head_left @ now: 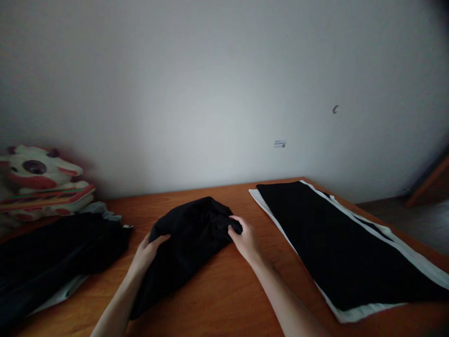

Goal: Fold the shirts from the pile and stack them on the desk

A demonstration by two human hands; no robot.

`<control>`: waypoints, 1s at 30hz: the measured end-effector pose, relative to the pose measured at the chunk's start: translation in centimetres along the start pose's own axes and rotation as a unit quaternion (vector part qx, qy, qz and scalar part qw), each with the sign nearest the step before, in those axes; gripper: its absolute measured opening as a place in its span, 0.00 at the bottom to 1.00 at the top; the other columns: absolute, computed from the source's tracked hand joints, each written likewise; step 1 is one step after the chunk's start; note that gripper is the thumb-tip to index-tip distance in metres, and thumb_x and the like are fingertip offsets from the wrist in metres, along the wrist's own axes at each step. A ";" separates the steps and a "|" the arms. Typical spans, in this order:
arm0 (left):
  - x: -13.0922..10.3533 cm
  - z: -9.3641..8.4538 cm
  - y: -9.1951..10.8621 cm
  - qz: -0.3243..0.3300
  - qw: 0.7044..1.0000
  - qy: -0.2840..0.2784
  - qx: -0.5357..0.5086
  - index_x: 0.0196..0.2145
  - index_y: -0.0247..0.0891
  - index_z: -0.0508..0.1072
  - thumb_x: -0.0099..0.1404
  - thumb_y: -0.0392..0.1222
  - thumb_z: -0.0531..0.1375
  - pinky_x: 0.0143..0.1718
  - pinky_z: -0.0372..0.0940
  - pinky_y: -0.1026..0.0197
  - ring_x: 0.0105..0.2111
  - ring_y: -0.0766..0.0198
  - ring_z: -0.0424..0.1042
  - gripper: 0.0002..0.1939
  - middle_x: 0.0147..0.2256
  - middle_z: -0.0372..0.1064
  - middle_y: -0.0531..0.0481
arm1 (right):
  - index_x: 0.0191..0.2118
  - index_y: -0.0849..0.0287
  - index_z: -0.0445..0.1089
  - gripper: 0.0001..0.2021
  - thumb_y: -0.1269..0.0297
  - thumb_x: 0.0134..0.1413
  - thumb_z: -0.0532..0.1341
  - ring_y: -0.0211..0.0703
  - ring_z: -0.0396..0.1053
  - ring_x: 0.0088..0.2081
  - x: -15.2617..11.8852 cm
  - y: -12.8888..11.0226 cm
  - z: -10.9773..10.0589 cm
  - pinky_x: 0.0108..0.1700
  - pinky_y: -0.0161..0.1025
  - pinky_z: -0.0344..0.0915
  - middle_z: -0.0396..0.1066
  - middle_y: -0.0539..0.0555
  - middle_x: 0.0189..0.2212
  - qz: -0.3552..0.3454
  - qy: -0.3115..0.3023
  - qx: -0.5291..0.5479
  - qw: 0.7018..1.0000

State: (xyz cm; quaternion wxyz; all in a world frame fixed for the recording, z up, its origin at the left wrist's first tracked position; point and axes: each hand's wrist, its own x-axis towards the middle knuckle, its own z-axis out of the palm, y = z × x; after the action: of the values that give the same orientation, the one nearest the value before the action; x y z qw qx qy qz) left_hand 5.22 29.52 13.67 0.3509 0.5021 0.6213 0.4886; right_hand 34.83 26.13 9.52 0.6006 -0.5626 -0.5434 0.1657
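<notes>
A crumpled black cloth [189, 238] lies on the wooden table [224, 299], between my two hands. My left hand [149, 250] grips its left edge, the thumb on top and the fingers hidden behind the fabric. At the cloth's upper right end, my right hand [244, 236] pinches a bunched fold between thumb and fingers. The middle of the cloth is raised in folds, and its lower left part hangs toward the table's near side.
Flat black and white garments [336, 243] lie stacked on the right. Dark clothes [66, 252] are heaped on the left, in front of a cow plush toy [42, 175] with a toy keyboard. A pale wall [196, 93] stands behind the table.
</notes>
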 end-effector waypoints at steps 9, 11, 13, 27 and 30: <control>-3.6 1.9 1.2 0.385 0.862 -0.059 0.325 0.49 0.44 0.75 0.65 0.56 0.58 0.55 0.65 0.45 0.51 0.46 0.72 0.21 0.50 0.73 0.40 | 0.43 0.56 0.74 0.21 0.45 0.52 0.63 0.55 0.78 0.44 0.6 0.0 -0.2 0.46 0.47 0.73 0.80 0.59 0.40 0.132 0.051 0.062 0.988; -5.3 3.3 1.2 0.392 0.835 -0.137 0.362 0.52 0.46 0.75 0.62 0.62 0.60 0.56 0.64 0.43 0.55 0.43 0.70 0.26 0.55 0.72 0.40 | 0.49 0.56 0.72 0.24 0.46 0.49 0.66 0.56 0.77 0.47 -0.1 -0.3 0.1 0.50 0.49 0.72 0.79 0.59 0.43 0.084 0.001 0.005 0.996; -6.5 4.5 0.9 0.381 0.819 -0.173 0.393 0.58 0.44 0.72 0.60 0.65 0.61 0.58 0.62 0.39 0.59 0.40 0.67 0.34 0.59 0.68 0.37 | 0.53 0.56 0.71 0.29 0.52 0.44 0.70 0.59 0.74 0.51 -0.7 -0.4 0.3 0.55 0.53 0.69 0.77 0.61 0.48 0.016 -0.043 -0.051 0.998; -4.2 3.4 2.2 0.052 0.989 -0.088 -0.106 0.48 0.45 0.78 0.65 0.52 0.61 0.61 0.63 0.53 0.56 0.51 0.72 0.17 0.48 0.79 0.48 | 0.50 0.56 0.72 0.22 0.46 0.56 0.64 0.55 0.74 0.50 -0.1 -1.1 -0.1 0.52 0.47 0.70 0.78 0.59 0.46 0.083 -0.035 0.122 0.988; -3.6 2.3 3.3 -0.135 0.941 -0.050 -0.307 0.53 0.40 0.77 0.68 0.54 0.58 0.62 0.63 0.52 0.56 0.52 0.73 0.22 0.47 0.80 0.44 | 0.58 0.56 0.66 0.32 0.48 0.51 0.68 0.56 0.70 0.57 0.2 -0.1 0.2 0.56 0.50 0.69 0.72 0.62 0.55 0.088 0.008 0.165 0.982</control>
State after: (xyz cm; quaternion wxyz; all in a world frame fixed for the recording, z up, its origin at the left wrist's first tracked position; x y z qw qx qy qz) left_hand 9.18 26.65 16.02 0.5809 0.3052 0.4846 0.5784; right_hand 34.72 26.32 9.69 0.6725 -0.5028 -0.4524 0.3004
